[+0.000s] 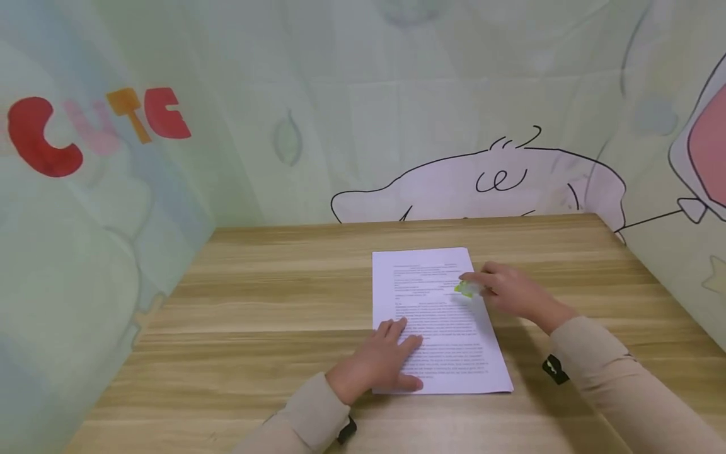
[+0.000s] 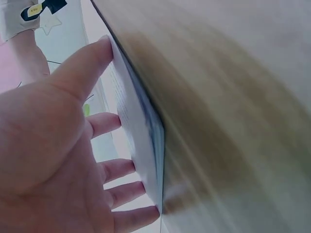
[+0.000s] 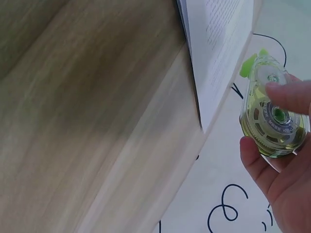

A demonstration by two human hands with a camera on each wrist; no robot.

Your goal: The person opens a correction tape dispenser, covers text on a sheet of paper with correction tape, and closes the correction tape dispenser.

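A thin stack of printed paper [image 1: 437,353] lies on the wooden table, its top sheet covered in lines of text. My left hand [image 1: 381,360] rests on the lower left part of the stack with its fingers spread; in the left wrist view the fingertips [image 2: 127,166] touch the sheet. Above the right edge of the paper, my right hand [image 1: 516,291] holds a correction tape dispenser [image 3: 274,114] between thumb and fingers. The dispenser is clear with a green tip and gear wheels inside. Its tip appears raised off the sheet.
The wooden table [image 1: 255,359] extends to both sides of the paper. Behind it hangs a pale printed backdrop [image 1: 255,94] with cartoon drawings and coloured letters. A black strap [image 1: 554,369] shows at the right wrist.
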